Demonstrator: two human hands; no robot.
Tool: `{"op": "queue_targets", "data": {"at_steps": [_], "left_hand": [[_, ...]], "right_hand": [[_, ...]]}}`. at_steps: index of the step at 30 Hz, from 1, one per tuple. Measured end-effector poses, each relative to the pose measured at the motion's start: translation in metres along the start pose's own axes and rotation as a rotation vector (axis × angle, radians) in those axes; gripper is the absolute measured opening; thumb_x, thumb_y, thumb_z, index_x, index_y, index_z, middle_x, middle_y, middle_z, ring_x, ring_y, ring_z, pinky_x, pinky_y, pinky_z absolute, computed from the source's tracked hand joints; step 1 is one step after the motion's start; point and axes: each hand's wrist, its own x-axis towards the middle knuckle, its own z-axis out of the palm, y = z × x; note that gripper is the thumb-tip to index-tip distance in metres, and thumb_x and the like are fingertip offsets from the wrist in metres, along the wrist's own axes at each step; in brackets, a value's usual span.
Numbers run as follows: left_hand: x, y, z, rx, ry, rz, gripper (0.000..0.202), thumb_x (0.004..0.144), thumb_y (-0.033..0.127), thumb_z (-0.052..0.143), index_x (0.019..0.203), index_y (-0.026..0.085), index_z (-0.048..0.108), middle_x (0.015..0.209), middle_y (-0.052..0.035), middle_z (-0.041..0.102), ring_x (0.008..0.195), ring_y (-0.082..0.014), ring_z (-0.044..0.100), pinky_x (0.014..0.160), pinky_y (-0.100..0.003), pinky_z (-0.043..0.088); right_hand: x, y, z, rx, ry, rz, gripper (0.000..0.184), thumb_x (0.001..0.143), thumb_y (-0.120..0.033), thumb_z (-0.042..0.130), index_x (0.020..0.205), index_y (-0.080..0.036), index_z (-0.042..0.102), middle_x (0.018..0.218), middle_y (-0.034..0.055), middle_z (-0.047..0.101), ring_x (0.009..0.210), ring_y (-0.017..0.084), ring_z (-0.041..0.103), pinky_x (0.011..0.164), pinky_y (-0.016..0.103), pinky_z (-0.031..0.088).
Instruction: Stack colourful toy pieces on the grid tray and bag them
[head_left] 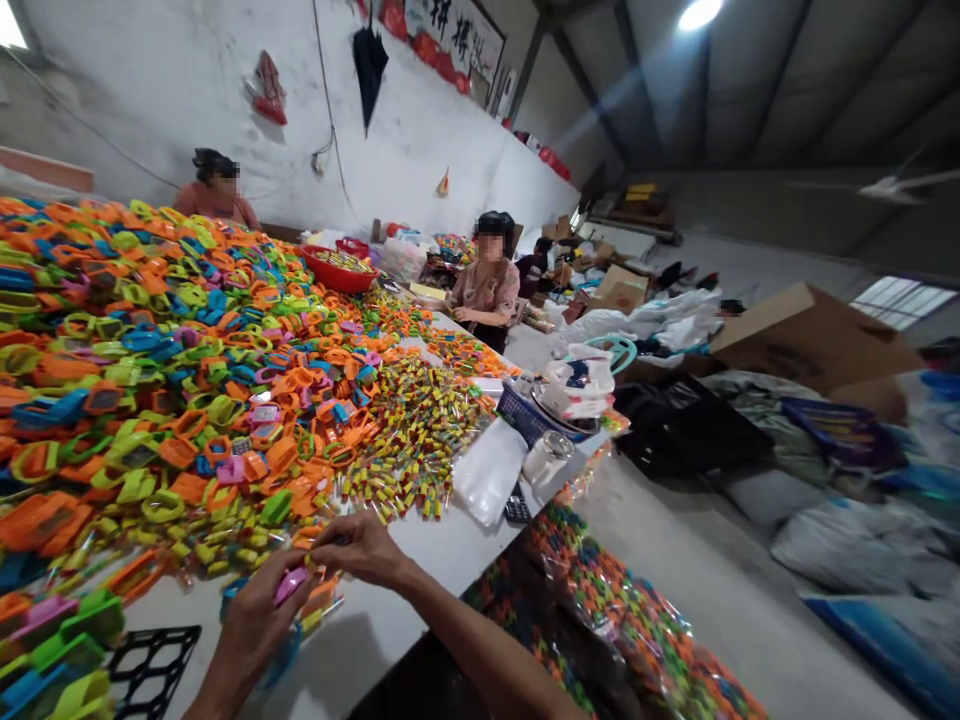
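My left hand (259, 612) is closed around a small pink plastic toy part (291, 584) near the front edge of the white table (442, 555). My right hand (361, 548) meets it from the right, fingers pinched on a small piece I cannot make out. Both hands hover beside a huge heap of orange, green, blue and pink plastic toy parts (172, 370). A spread of small yellow pieces (416, 420) lies just beyond my right hand.
A black plastic grid tray (150, 665) lies at the front left. A blue basket (525, 412), white bags and a jar (547, 458) stand at the table's right end. A red bowl (339, 270) sits further back. Two people sit along the table. Bags of colourful parts (622, 620) and boxes lie on the floor.
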Motion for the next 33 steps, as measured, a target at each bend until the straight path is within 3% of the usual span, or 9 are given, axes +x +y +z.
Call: {"op": "queue_targets", "data": {"at_steps": [7,12,16,21,26,33], "left_hand": [[-0.009,-0.013,-0.006,0.052,-0.043,0.007,0.032,0.090,0.055,0.061,0.094,0.025,0.072,0.091,-0.0030,0.078,0.082,-0.0227,0.076,0.071,-0.029,0.062],[-0.018,0.011,-0.010,0.022,-0.075,-0.118,0.030,0.088,0.051,0.059,0.094,0.024,0.070,0.095,-0.0063,0.076,0.088,-0.0243,0.073,0.080,-0.034,0.059],[-0.017,0.027,-0.010,-0.044,-0.108,-0.188,0.030,0.084,0.052,0.064,0.092,0.024,0.070,0.096,-0.0074,0.074,0.091,-0.0239,0.069,0.084,-0.034,0.055],[-0.018,0.033,-0.009,-0.087,-0.137,-0.218,0.035,0.084,0.057,0.067,0.085,0.022,0.069,0.085,-0.0061,0.070,0.081,-0.0211,0.065,0.078,-0.031,0.050],[-0.020,0.038,-0.010,-0.072,-0.201,-0.223,0.038,0.082,0.059,0.068,0.083,0.022,0.070,0.083,-0.0068,0.071,0.080,-0.0217,0.064,0.075,-0.031,0.048],[-0.030,0.042,-0.010,-0.211,-0.422,-0.325,0.029,0.079,0.051,0.071,0.076,0.022,0.071,0.070,-0.0015,0.065,0.064,-0.0166,0.057,0.062,-0.027,0.043]], "right_hand": [[0.000,-0.006,0.006,-0.051,-0.041,-0.018,0.041,0.067,-0.058,0.083,0.076,-0.018,0.076,0.067,-0.0002,0.067,0.060,0.014,0.062,0.062,0.027,0.051],[-0.013,-0.016,0.007,-0.002,-0.055,0.019,0.043,0.063,-0.058,0.085,0.073,-0.017,0.074,0.065,-0.0005,0.066,0.057,0.013,0.063,0.058,0.026,0.051],[-0.022,-0.018,0.004,-0.029,-0.040,0.000,0.035,0.068,-0.050,0.084,0.075,-0.017,0.076,0.064,-0.0008,0.067,0.058,0.013,0.064,0.060,0.025,0.053],[-0.030,-0.024,0.001,-0.069,-0.083,-0.022,0.024,0.074,-0.041,0.081,0.077,-0.017,0.077,0.064,-0.0006,0.068,0.058,0.012,0.063,0.058,0.023,0.051],[-0.034,-0.024,-0.005,-0.038,-0.148,0.029,0.028,0.073,-0.043,0.081,0.076,-0.016,0.078,0.062,-0.0004,0.068,0.055,0.012,0.062,0.055,0.023,0.051],[-0.051,-0.008,-0.012,0.084,-0.309,0.152,0.037,0.071,-0.051,0.083,0.075,-0.015,0.076,0.062,0.0001,0.069,0.047,0.008,0.055,0.046,0.019,0.045]]}}
